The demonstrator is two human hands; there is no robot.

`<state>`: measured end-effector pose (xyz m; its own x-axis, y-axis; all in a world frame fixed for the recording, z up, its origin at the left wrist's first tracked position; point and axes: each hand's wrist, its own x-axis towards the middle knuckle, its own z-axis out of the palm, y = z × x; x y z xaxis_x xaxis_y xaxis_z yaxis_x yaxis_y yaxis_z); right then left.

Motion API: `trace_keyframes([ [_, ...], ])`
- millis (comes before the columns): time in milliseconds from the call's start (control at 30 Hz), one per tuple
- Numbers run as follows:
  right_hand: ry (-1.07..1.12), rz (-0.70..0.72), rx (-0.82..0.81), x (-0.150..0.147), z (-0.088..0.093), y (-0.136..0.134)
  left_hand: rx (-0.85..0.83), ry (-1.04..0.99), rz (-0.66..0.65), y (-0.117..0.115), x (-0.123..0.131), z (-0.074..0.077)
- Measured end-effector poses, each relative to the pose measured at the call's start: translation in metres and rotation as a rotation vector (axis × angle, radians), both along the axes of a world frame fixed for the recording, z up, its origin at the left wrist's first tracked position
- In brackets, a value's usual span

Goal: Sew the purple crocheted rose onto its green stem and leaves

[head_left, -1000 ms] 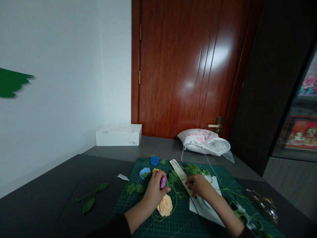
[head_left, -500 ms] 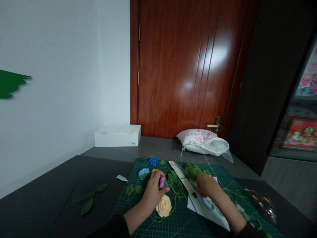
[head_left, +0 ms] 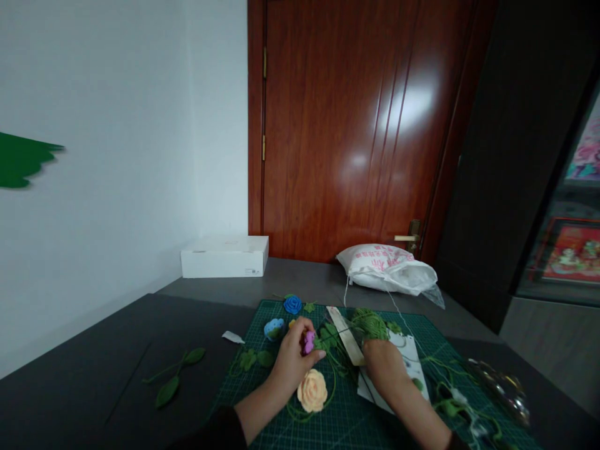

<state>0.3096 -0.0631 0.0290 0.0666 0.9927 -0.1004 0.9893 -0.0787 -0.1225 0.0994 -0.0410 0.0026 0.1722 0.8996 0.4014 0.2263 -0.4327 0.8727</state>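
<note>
My left hand (head_left: 295, 347) is closed around a small purple crocheted flower (head_left: 309, 342), its thumb and fingers pinching it above the mat. Just below it lies a cream rose (head_left: 312, 391). Green leaves (head_left: 330, 337) with trailing stems sit to its right. My right hand (head_left: 384, 361) has its fingers curled down over a white sheet (head_left: 407, 353), beside a ball of green yarn (head_left: 369, 323). Whatever those fingers hold is hidden behind the hand. A pale strip (head_left: 345, 337) slants between the two hands.
A green cutting mat (head_left: 342, 412) covers the table's middle. On it are a blue rose (head_left: 293, 304) and a light blue flower (head_left: 274, 329). A leafy stem (head_left: 174, 378) lies left. Behind stand a white box (head_left: 225, 257) and a white bag (head_left: 384, 267); a shiny object (head_left: 501, 390) lies right.
My right hand has moved slightly left and uncovered more of the white sheet on its right. The left hand still pinches the purple flower in nearly the same place.
</note>
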Motion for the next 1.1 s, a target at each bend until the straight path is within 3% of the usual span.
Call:
trace_keyframes([
  [200,0.257,0.067,-0.065,0.027,0.013,0.003,-0.055,-0.077,-0.025,0.002,-0.001,-0.004],
  [400,0.790,0.195,-0.233,0.067,0.026,-0.016,-0.159,-0.192,-0.095,0.009,0.001,-0.012],
  [500,1.093,0.218,-0.118,0.049,0.015,-0.023,-0.183,-0.241,-0.120,0.012,0.002,-0.014],
  [600,1.333,0.200,0.096,0.009,-0.007,-0.020,-0.200,-0.280,-0.126,0.011,0.004,-0.014],
  [767,1.549,0.203,0.318,-0.045,-0.031,-0.010,-0.249,-0.321,-0.120,0.006,0.006,-0.010],
  [1100,1.626,0.253,0.469,-0.050,-0.039,-0.015,-0.347,-0.423,-0.078,0.002,0.005,-0.007],
])
